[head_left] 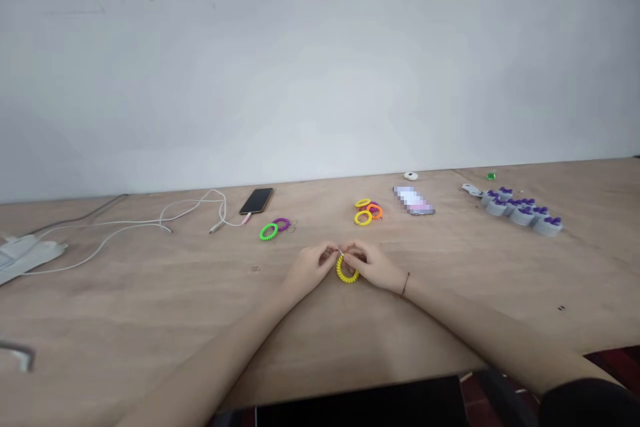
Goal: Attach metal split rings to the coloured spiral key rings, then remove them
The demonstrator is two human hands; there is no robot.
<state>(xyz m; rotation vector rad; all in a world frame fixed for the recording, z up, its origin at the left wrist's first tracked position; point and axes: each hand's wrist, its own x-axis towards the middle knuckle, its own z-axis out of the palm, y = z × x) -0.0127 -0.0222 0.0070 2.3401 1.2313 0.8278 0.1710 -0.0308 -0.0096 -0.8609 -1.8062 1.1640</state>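
Your left hand [311,268] and right hand [373,265] both pinch a yellow coil [347,273] by a small metal wire [341,252], just over the bench [150,293] — this fiddly step calls for a steady pinch, since your fingers hide the join.

Bright even light, soft shadows, slightly blurred

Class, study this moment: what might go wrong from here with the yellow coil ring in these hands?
The small metal piece pinched between the left hand and right hand looks tiny and might slip from the fingers. The springy yellow coil ring might also jump free and roll across the wooden table.
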